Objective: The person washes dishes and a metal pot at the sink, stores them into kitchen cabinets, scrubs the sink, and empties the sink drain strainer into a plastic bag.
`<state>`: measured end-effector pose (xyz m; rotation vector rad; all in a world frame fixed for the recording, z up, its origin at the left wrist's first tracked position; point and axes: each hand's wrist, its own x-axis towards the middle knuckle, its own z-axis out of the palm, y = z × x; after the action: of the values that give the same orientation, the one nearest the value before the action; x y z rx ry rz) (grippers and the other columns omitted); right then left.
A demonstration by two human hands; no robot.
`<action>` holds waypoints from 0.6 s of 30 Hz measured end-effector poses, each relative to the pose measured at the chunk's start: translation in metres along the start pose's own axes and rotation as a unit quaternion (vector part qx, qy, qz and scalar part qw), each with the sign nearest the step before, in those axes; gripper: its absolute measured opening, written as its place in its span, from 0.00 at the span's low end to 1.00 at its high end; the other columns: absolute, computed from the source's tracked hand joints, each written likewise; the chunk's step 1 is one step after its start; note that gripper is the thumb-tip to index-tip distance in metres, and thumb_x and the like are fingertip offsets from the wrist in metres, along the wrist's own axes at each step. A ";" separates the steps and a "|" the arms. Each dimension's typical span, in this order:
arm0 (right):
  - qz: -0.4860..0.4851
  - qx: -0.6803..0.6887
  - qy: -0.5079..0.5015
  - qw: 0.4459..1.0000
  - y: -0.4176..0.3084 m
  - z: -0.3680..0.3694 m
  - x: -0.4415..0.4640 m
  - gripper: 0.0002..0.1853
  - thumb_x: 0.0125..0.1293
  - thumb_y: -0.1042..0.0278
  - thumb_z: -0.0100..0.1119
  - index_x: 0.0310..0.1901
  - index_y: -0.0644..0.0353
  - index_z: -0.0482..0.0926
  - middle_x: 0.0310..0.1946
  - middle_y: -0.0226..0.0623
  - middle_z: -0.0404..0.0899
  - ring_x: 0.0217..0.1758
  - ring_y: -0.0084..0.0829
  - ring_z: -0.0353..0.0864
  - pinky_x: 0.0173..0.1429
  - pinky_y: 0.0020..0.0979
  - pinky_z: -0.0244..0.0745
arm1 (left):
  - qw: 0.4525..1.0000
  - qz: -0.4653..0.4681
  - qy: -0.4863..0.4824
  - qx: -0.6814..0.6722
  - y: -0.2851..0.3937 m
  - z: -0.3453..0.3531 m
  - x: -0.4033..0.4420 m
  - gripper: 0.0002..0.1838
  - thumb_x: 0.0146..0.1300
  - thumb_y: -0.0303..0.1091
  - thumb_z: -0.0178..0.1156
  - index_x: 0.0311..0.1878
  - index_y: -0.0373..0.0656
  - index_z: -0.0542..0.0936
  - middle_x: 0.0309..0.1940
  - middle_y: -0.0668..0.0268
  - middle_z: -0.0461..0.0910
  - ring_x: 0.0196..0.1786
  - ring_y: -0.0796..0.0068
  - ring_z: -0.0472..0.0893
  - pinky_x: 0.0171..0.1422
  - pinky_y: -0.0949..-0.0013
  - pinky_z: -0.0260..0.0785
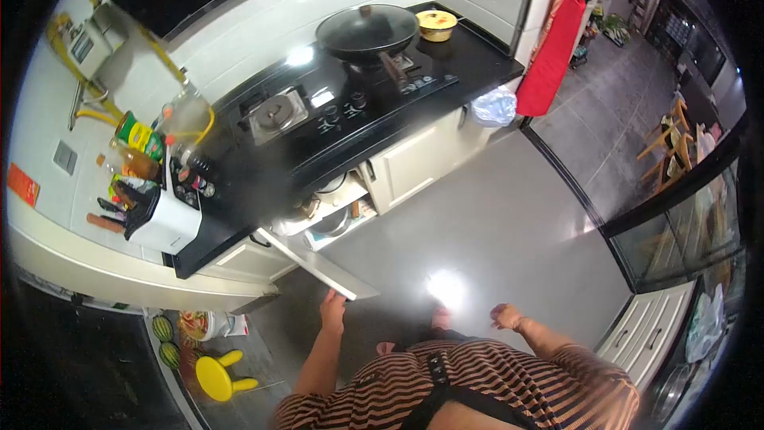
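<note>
With twelve o'clock taken at the top of the view, a cabinet door [306, 260] is held ajar between seven and eight. Its free edge is met by the left hand [331, 313] near seven, and appears to be grasped there by the fingers; how firmly cannot be told. Nothing is held by the right hand [507, 317], its fingers loosely curled, between four and five, well apart from the door. The step in hand is judged to be the handling of this door, with the shelves [348, 194] exposed just beside it toward centre. For any further swing, a steady hold on the edge and room for the door's arc seem called for.

By count, one door is seen open. One lidded pan [368, 30] is set on the hob at twelve, and one yellow bowl [436, 25] is placed beside it, toward one. One bare burner [276, 113] is seen at ten. One red apron [551, 52] is hung near two, with one bag [495, 106] near it. One white knife block [169, 223] is stood at nine. Two melons [162, 328] are laid near eight, and one yellow stool [213, 377] is placed past seven. The pots on the shelves are too blurred to be counted.
</note>
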<state>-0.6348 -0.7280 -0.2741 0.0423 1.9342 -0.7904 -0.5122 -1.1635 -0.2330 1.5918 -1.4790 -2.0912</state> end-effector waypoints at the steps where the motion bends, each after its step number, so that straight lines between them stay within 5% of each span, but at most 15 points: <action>1: -0.044 -0.035 0.021 0.998 0.012 -0.010 -0.001 0.14 0.55 0.68 0.50 0.41 0.66 0.74 0.32 0.41 0.77 0.32 0.30 0.80 0.32 0.29 0.76 | 1.000 -0.005 -0.010 0.004 0.003 0.012 0.010 0.23 0.51 0.27 0.50 0.54 0.43 0.68 0.34 0.70 0.72 0.33 0.83 0.70 0.36 0.81 0.59; 3: 0.095 0.124 0.092 0.983 0.029 -0.028 -0.012 0.13 0.55 0.68 0.51 0.41 0.64 0.74 0.33 0.40 0.78 0.34 0.32 0.79 0.35 0.29 0.75 | 0.998 -0.007 -0.057 -0.026 0.007 0.030 0.027 0.25 0.52 0.28 0.48 0.57 0.45 0.64 0.44 0.70 0.69 0.41 0.80 0.71 0.42 0.76 0.59; 4: 0.041 -0.150 0.048 0.987 0.054 -0.040 -0.005 0.13 0.54 0.67 0.53 0.40 0.63 0.75 0.35 0.38 0.78 0.37 0.33 0.78 0.39 0.28 0.74 | 0.996 -0.005 -0.082 -0.043 0.013 0.040 0.038 0.26 0.52 0.28 0.47 0.58 0.47 0.63 0.49 0.70 0.68 0.46 0.78 0.72 0.45 0.73 0.60; 5: -0.015 -0.412 0.003 0.911 0.083 -0.051 0.002 0.13 0.53 0.67 0.54 0.40 0.61 0.76 0.37 0.37 0.78 0.40 0.34 0.77 0.43 0.28 0.73 | 0.994 -0.012 -0.097 -0.059 0.020 0.049 0.051 0.27 0.53 0.28 0.46 0.59 0.47 0.61 0.52 0.71 0.65 0.50 0.76 0.70 0.48 0.70 0.58; 7: -0.018 -0.544 0.014 0.839 0.105 -0.062 -0.017 0.13 0.51 0.63 0.58 0.37 0.60 0.77 0.41 0.34 0.76 0.44 0.37 0.75 0.50 0.25 0.69 | 0.987 -0.030 -0.131 -0.088 0.037 0.070 0.072 0.28 0.53 0.28 0.44 0.61 0.47 0.57 0.60 0.72 0.58 0.57 0.73 0.66 0.53 0.64 0.56; 9: 0.053 -0.347 0.052 0.935 0.125 -0.065 -0.032 0.11 0.54 0.66 0.52 0.38 0.61 0.74 0.40 0.37 0.76 0.43 0.38 0.76 0.44 0.28 0.72 | 0.983 -0.030 -0.126 -0.134 0.056 0.097 0.090 0.26 0.53 0.28 0.43 0.59 0.48 0.59 0.60 0.72 0.56 0.58 0.71 0.65 0.57 0.59 0.53; 10: 0.133 -0.063 0.097 0.984 0.135 -0.060 -0.040 0.10 0.55 0.67 0.50 0.38 0.62 0.73 0.40 0.38 0.75 0.42 0.39 0.76 0.42 0.30 0.73 | 0.981 -0.026 -0.128 -0.146 0.065 0.109 0.101 0.24 0.54 0.28 0.43 0.57 0.48 0.61 0.59 0.72 0.57 0.58 0.69 0.64 0.57 0.58 0.53; 12: 0.194 0.162 0.152 0.955 0.152 -0.042 -0.055 0.09 0.58 0.71 0.44 0.39 0.63 0.70 0.39 0.41 0.75 0.41 0.40 0.77 0.36 0.33 0.75 | 0.976 -0.024 -0.138 -0.169 0.085 0.128 0.121 0.18 0.55 0.29 0.44 0.51 0.47 0.64 0.53 0.71 0.61 0.58 0.67 0.65 0.58 0.55 0.53; 14: 0.175 0.184 0.148 0.956 0.167 -0.011 -0.070 0.10 0.60 0.72 0.41 0.40 0.64 0.69 0.37 0.41 0.75 0.39 0.39 0.78 0.31 0.33 0.76 | 0.970 -0.050 -0.108 -0.211 0.105 0.145 0.139 0.09 0.54 0.26 0.44 0.39 0.47 0.67 0.41 0.69 0.65 0.56 0.65 0.66 0.58 0.52 0.53; 16: 0.140 0.187 0.144 0.962 0.185 0.022 -0.083 0.11 0.61 0.71 0.39 0.42 0.65 0.69 0.34 0.37 0.76 0.34 0.36 0.79 0.27 0.31 0.75 | 0.972 -0.057 -0.105 -0.204 0.116 0.153 0.157 0.11 0.60 0.33 0.42 0.45 0.45 0.64 0.44 0.67 0.64 0.55 0.67 0.66 0.55 0.55 0.57; 17: 0.206 0.369 0.223 0.879 0.152 0.039 -0.105 0.10 0.61 0.73 0.38 0.39 0.67 0.69 0.34 0.40 0.76 0.31 0.38 0.80 0.25 0.29 0.74 | 0.972 -0.061 -0.108 -0.199 0.122 0.160 0.166 0.13 0.62 0.36 0.41 0.48 0.43 0.62 0.46 0.65 0.64 0.54 0.69 0.67 0.54 0.57 0.59; 18: 0.203 0.394 0.209 0.872 0.177 0.066 -0.100 0.08 0.58 0.76 0.40 0.38 0.67 0.69 0.32 0.42 0.76 0.32 0.38 0.80 0.24 0.30 0.74 | 0.974 -0.067 -0.090 -0.199 0.131 0.164 0.163 0.17 0.62 0.36 0.41 0.53 0.42 0.60 0.50 0.65 0.63 0.56 0.68 0.66 0.56 0.56 0.58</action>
<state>-0.4700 -0.5952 -0.3008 1.1591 1.7535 -1.2945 -0.7691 -1.2286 -0.2502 1.4120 -0.9276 -2.4669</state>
